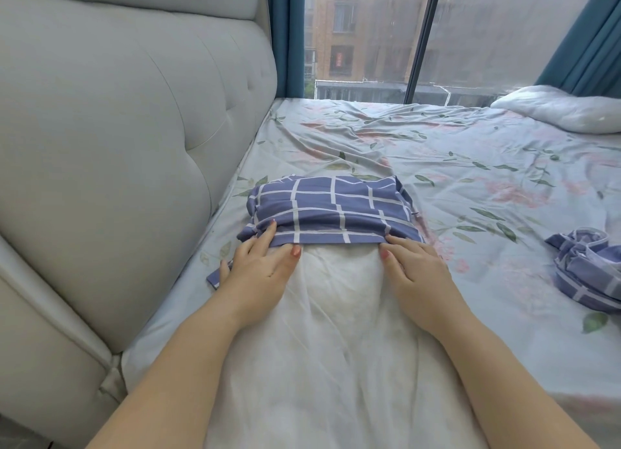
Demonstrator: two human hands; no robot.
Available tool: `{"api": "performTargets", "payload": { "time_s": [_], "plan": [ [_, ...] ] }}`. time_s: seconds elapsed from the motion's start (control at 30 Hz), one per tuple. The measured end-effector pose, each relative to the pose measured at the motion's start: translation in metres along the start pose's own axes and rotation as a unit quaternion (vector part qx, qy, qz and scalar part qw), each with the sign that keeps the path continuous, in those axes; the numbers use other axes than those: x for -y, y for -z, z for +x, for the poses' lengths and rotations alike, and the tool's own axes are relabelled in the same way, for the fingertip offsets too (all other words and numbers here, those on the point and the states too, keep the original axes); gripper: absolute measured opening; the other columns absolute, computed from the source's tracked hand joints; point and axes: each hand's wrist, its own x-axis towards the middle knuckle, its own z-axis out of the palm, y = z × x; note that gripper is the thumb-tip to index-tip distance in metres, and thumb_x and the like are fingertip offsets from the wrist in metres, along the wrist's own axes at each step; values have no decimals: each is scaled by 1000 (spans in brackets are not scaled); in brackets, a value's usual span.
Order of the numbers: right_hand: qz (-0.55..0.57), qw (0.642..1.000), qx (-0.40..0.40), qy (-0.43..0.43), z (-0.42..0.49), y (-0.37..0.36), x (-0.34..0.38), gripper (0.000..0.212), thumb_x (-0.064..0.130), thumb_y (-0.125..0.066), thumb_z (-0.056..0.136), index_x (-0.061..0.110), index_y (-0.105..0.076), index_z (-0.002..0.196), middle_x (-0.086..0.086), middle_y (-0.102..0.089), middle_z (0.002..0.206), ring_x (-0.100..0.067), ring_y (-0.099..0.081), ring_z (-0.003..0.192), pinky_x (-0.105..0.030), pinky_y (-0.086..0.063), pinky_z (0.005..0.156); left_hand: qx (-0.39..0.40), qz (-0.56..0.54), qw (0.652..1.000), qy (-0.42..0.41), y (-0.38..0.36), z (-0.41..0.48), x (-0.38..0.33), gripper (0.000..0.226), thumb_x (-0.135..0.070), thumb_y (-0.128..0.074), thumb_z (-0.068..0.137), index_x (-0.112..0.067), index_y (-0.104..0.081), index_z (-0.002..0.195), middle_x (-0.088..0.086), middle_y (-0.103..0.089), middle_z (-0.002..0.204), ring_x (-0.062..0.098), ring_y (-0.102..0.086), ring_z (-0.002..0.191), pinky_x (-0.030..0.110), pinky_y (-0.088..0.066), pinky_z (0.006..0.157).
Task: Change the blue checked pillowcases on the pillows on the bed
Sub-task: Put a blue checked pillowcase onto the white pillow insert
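Padded headboard (pixel 117 129): far left, hard against the mattress edge; little room on that side for shifting the work.

Left hand (pixel 258 270): pinching the hem of the blue checked pillowcase (pixel 331 210), fingers on top, thumb beneath.

Blue checked pillowcase: bunched in folds over the far end of the white pillow (pixel 336 331); most of the pillow bare, lying lengthwise toward the camera. Going on or coming off: cannot tell.

Right hand (pixel 416 274): gripping the hem's opposite corner, thumb on the pillow.

Risks, as judged: uneven pull from either side, twisting the case; bunched folds catching on the pillow corners; loose tie strip by the left wrist trapped under the pillow.

Floral sheet (pixel 470 179): rumpled, across the bed.

Second checked pillowcase (pixel 584 274): crumpled, well apart to the right.

Bare pillow (pixel 564 112): far right corner, by the window (pixel 369 38).
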Motion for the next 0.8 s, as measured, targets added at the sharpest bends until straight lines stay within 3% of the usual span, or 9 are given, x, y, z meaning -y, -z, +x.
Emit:
{"api": "performTargets", "payload": {
  "time_s": [0.07,0.13,0.2,0.27,0.37,0.47,0.57,0.63,0.8],
  "plan": [
    [22,1000,-5,10,0,0,-2,37,37,-39,102,30,-60,131,12,-49,144,-12,-32,139,-41,-24,116,-5,-13,1000,4,-2,0,-1,54,-58,-17,99,-42,-30,149,-21,-4,162,4,1,148,49,0,121],
    [35,999,-9,17,1,-1,-3,35,37,-41,102,31,-61,131,11,-47,146,-13,-31,139,-40,-24,116,-24,-20,999,-17,-2,1,0,58,-62,-14,95,-42,-38,144,-20,-21,159,9,-11,147,52,-7,120],
    [23,1000,2,15,2,-2,-4,35,38,-41,102,30,-61,129,13,-42,149,-14,-29,140,-41,-23,116,-45,-51,997,-34,-1,3,1,65,-68,-11,87,-36,-58,118,-20,-53,129,15,-36,131,51,-24,113],
    [-10,999,27,17,4,-4,-6,37,39,-36,102,25,-64,123,12,-46,144,-17,-32,137,-40,-24,114,-74,-105,991,-26,1,2,0,65,-65,-15,87,-20,-61,97,-11,-59,95,17,-50,107,39,-38,96],
    [17,1000,12,14,6,-7,-6,41,39,-36,102,19,-67,85,3,-60,113,-24,-49,114,-39,-35,100,-98,-112,988,-34,2,1,-1,56,-53,-25,99,-12,-62,103,-2,-62,103,17,-53,101,33,-41,88],
    [73,997,-31,-2,7,-3,-4,53,37,-39,102,14,-47,55,-4,-54,77,-24,-53,78,-36,-38,73,-112,-90,989,-31,3,0,0,47,-49,-28,101,-15,-60,100,-5,-63,105,15,-53,102,34,-42,87],
    [78,995,-69,-1,7,2,-5,51,34,-44,101,3,-51,61,-6,-55,66,-24,-51,66,-40,-39,67,-139,-98,985,-31,3,1,0,44,-44,-30,103,-11,-52,85,0,-60,87,21,-52,92,39,-41,76],
    [79,995,-65,-2,6,3,-5,47,32,-47,100,6,-44,61,0,-48,58,-20,-44,59,-36,-36,60,-133,-122,983,-24,2,1,-1,40,-42,-31,103,-12,-43,78,3,-56,78,26,-50,83,39,-37,69],
    [45,999,-13,9,3,3,0,50,42,-35,101,13,-34,61,3,-43,55,-21,-43,58,-39,-36,60,-116,-103,987,32,1,3,3,40,-50,-25,102,-20,-42,82,9,-64,90,35,-56,91,44,-47,85]
  ]
}}
